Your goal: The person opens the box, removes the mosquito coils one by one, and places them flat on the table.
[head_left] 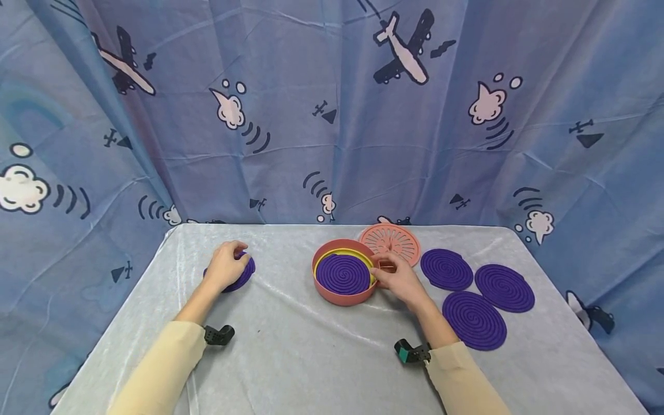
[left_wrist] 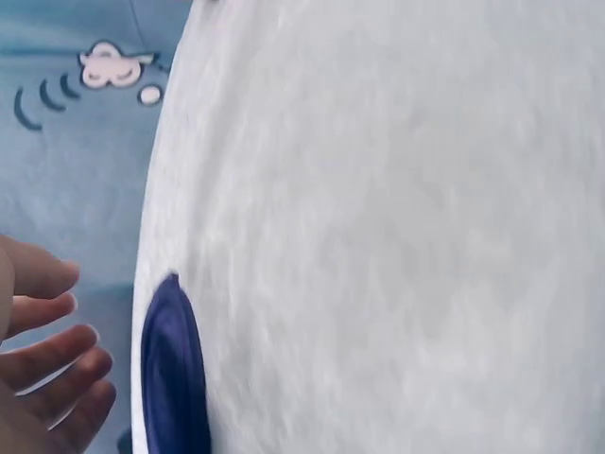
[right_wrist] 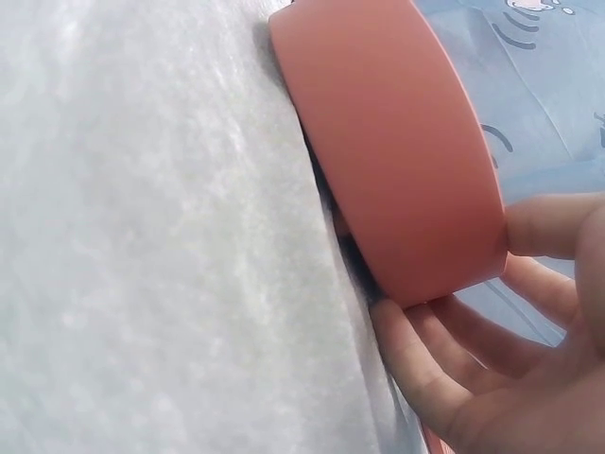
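My right hand (head_left: 398, 281) grips the side of a round coral box (head_left: 339, 300), thumb at the rim and fingers low on its wall, as the right wrist view shows. Inside the box sits a yellow ring-shaped rim (head_left: 358, 253), and a purple spiral coaster (head_left: 343, 274) lies within it. Over at the left, my left hand (head_left: 226, 266) hovers over another purple coaster (head_left: 242, 278), partly covering it in the head view. From the left wrist, the fingers (left_wrist: 57, 364) look loosely bent and stand apart from that coaster (left_wrist: 175, 378).
Behind the box lies a coral slotted lid (head_left: 410, 245). Several purple spiral coasters (head_left: 447, 269) lie flat at the right side of the white-covered table (head_left: 290, 357). A blue patterned curtain (head_left: 290, 115) hangs behind the table and along both sides.
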A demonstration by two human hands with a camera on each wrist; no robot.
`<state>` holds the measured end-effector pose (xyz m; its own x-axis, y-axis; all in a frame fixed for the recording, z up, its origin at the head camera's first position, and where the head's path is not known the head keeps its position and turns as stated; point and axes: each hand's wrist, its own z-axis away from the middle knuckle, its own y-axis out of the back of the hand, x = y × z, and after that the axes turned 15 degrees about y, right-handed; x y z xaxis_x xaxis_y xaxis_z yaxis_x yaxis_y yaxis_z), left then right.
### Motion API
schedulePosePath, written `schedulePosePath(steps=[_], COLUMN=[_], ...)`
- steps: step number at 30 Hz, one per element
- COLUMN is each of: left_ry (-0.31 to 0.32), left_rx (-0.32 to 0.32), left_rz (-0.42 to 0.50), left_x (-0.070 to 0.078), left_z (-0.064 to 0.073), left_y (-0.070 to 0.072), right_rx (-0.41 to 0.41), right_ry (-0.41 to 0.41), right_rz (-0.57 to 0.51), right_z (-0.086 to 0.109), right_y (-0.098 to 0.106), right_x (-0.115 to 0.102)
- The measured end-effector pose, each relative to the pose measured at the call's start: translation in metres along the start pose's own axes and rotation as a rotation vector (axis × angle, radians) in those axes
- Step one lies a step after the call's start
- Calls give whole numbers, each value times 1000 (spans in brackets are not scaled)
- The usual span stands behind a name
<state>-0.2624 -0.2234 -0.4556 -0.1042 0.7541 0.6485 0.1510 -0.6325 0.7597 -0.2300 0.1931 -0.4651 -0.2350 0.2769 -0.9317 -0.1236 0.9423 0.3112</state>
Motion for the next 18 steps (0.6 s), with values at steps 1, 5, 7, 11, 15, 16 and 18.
schedulePosePath(steps=[1, 5, 7, 11, 15, 16, 18], left_ry=[-8, -33, -64, -119, -159, -169, -185], left_rx=[-2, -23, -30, -53, -85, -93, -105], left_rz=[0, 16, 30, 60, 88, 96, 111], left_x=[3, 15, 22, 36, 51, 54, 61], left_z=[1, 4, 7, 13, 19, 21, 25], left_y=[-2, -8, -11, -18, -24, -25, -29], right_rx=[-1, -3, -5, -7, 0, 2, 2], right_ry=[0, 3, 1, -1, 7, 9, 9], right_rz=[-1, -9, -8, -6, -11, -12, -12], right_z=[0, 0, 0, -1, -2, -2, -1], right_y=[0, 0, 0, 0, 2, 2, 2], right_x=[0, 0, 0, -1, -2, -2, -1])
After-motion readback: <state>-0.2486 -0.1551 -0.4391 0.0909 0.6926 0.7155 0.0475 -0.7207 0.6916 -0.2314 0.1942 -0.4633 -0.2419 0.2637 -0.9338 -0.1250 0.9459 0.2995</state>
